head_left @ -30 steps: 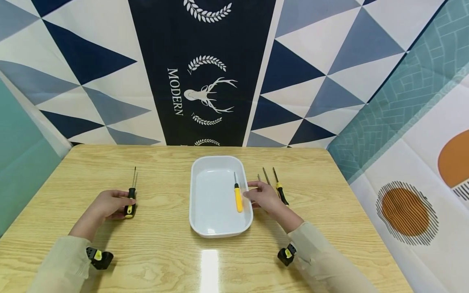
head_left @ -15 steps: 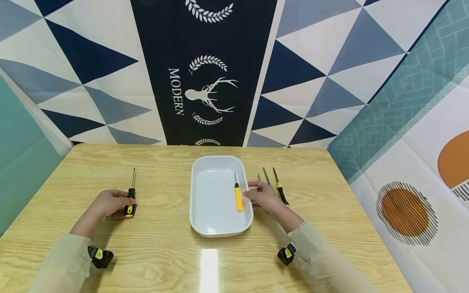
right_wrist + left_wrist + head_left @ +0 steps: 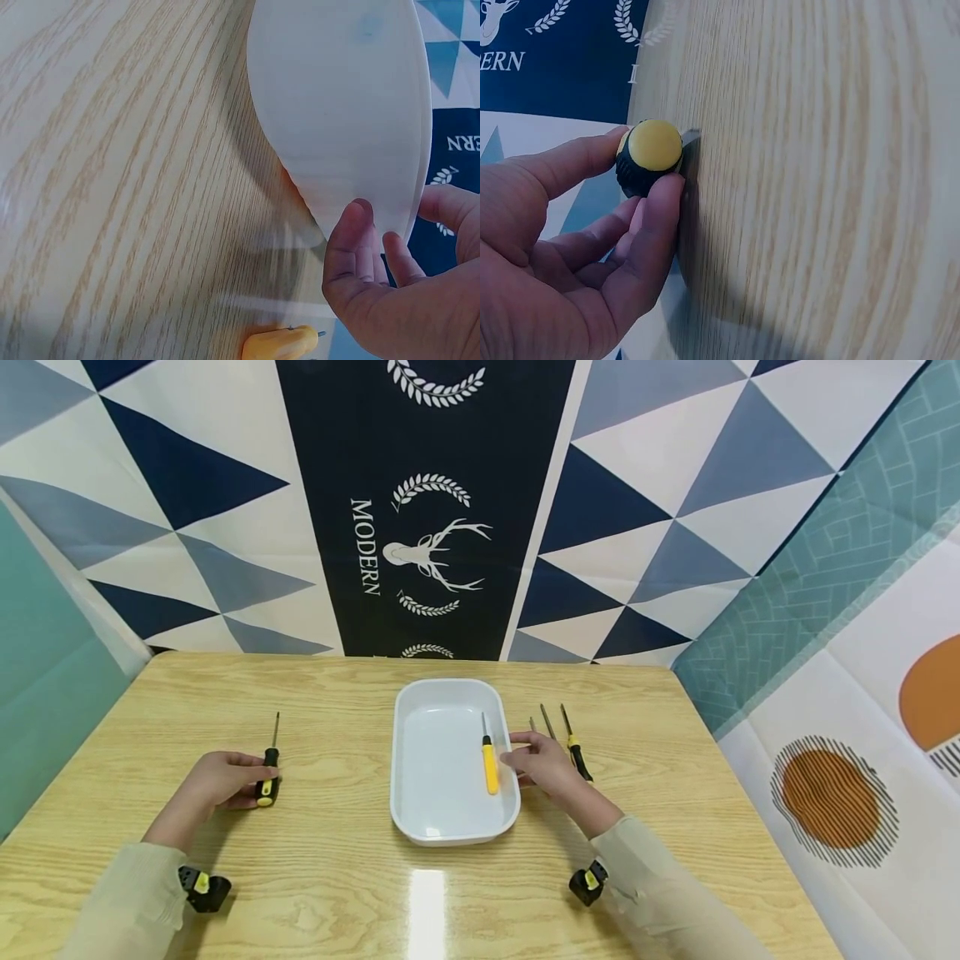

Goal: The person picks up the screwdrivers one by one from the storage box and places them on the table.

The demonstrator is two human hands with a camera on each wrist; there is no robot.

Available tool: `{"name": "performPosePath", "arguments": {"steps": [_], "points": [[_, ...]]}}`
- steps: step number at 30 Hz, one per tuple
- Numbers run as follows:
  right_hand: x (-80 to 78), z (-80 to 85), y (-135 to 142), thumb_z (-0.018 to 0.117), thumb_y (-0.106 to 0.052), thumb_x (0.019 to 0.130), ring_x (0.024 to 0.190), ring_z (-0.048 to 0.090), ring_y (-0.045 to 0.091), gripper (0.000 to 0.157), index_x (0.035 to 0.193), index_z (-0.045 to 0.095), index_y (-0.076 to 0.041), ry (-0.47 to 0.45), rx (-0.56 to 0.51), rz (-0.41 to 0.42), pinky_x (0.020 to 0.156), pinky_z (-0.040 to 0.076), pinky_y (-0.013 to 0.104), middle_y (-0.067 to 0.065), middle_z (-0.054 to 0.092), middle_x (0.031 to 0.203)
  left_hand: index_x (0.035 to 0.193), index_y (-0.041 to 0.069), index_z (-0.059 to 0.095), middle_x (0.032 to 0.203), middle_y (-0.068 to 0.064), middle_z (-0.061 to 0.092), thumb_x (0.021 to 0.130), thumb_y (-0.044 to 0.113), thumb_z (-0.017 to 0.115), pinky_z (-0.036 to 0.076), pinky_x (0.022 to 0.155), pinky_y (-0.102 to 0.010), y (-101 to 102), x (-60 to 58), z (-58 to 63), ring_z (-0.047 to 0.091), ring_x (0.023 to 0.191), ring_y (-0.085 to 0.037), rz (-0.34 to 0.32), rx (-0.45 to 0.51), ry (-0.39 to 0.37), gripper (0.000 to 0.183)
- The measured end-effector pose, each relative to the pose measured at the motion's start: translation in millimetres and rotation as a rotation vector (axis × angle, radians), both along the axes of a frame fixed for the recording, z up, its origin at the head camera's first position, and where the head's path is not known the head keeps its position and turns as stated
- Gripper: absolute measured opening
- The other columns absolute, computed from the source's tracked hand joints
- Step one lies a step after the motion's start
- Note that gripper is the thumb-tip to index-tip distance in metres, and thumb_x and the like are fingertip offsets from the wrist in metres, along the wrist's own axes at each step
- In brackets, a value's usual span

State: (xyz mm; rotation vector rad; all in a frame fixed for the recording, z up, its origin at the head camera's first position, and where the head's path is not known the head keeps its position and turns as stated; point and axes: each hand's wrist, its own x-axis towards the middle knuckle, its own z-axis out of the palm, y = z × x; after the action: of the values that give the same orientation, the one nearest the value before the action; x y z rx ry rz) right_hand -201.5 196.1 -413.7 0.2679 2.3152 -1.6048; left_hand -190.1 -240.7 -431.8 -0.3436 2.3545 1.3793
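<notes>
A light wood-grain tabletop (image 3: 337, 860) carried the scene, with a bright glare patch near its front edge. Behind it hung a backdrop (image 3: 187, 527) of blue, grey and white triangles, split by a dark navy banner (image 3: 427, 502) showing a white stag head, laurel sprigs and the word MODERN. A teal panel (image 3: 45, 693) stood at the far left; at the right hung a teal-patterned cloth (image 3: 840, 552) and a white sheet with orange circles (image 3: 832, 793).

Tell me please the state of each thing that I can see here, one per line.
left hand: grips the black-and-yellow screwdriver, lying on the table.
right hand: fingers at the white tray rim.
yellow screwdriver: lying inside the tray.
screwdrivers by the right hand: lying on the table.
</notes>
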Motion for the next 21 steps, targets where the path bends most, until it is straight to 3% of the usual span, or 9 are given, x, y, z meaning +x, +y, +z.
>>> {"name": "performPosePath", "arguments": {"steps": [9,16,21], "points": [[0.0,1.0,-3,0.062,-0.016,0.089,0.082,0.063,0.019,0.043,0.129,0.049,-0.007,-0.009,-0.003,-0.011,0.071,0.056,0.033,0.013,0.059,0.102,0.13,-0.012,0.042,0.114,-0.021,0.055,0.087,0.035,0.064,0.058,0.068,-0.029,-4,3.3,0.6,0.059,0.078,-0.015,-0.016,-0.009,0.001,0.067],[0.2,1.1,-2,0.061,-0.017,0.09,0.083,0.063,0.019,0.043,0.13,0.049,-0.007,-0.009,0.007,-0.007,0.07,0.056,0.032,0.014,0.059,0.103,0.13,-0.013,0.04,0.103,-0.013,0.056,0.089,0.036,0.061,0.058,0.067,-0.028,-10,4.6,-1.3,0.059,0.076,-0.013,-0.014,0.025,-0.018,0.067],[0.2,1.9,-3,0.061,-0.016,0.09,0.084,0.063,0.019,0.044,0.131,0.048,-0.007,-0.011,-0.005,-0.001,0.071,0.056,0.031,0.013,0.058,0.104,0.132,-0.012,0.039,0.107,-0.016,0.054,0.09,0.039,0.059,0.058,0.067,-0.029,-12,5.2,-2.9,0.059,0.077,-0.013,-0.02,0.027,-0.017,0.069]]}}
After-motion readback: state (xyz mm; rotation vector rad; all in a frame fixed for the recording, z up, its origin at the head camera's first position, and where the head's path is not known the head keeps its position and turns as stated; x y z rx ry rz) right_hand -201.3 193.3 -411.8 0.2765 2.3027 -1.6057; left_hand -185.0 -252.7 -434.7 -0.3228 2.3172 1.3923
